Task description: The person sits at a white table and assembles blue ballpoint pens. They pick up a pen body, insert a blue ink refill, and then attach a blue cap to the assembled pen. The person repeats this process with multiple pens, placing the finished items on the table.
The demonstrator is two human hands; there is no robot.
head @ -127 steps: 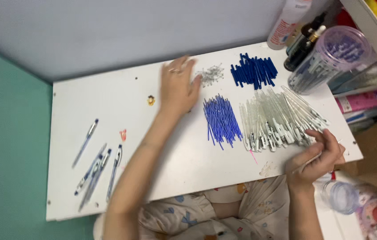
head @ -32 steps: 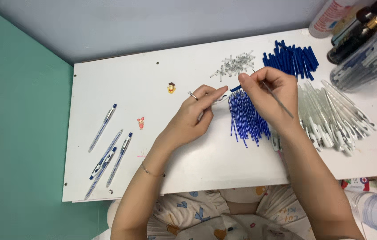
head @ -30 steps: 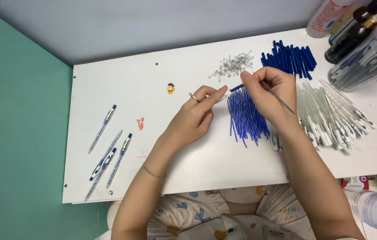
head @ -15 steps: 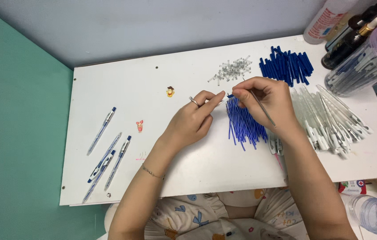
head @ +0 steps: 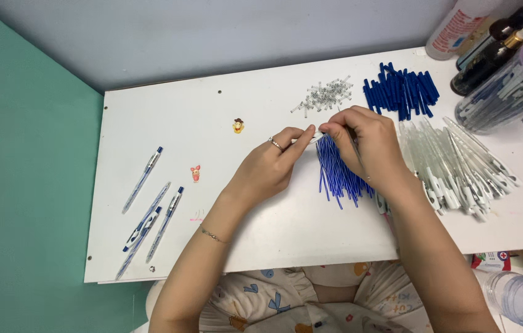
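Clear slim pen barrel (head: 315, 137), pinched at each end by left hand (head: 269, 168) and right hand (head: 366, 143) fingers.

Place: a room at home where I sit doing piecework, putting pens together.
Bench: my white bench (head: 169, 117) is a plain board pushed into a corner, teal wall (head: 21, 185) at its left edge, grey-blue wall (head: 212, 37) along the far edge.
Sorted parts: blue refills (head: 338, 172) at the middle, blue caps (head: 400, 92) and small springs (head: 326, 97) near the far edge, clear barrels (head: 458, 166) toward the right edge.
Finished work: four pens (head: 150, 216) lying by the left edge.
Homely signs: two cartoon stickers (head: 238, 126) on the bench, my printed pyjama-like clothes (head: 273, 302) at the near edge, bottles (head: 483, 37) and a plastic jar (head: 508, 86) crowded at the far right corner.
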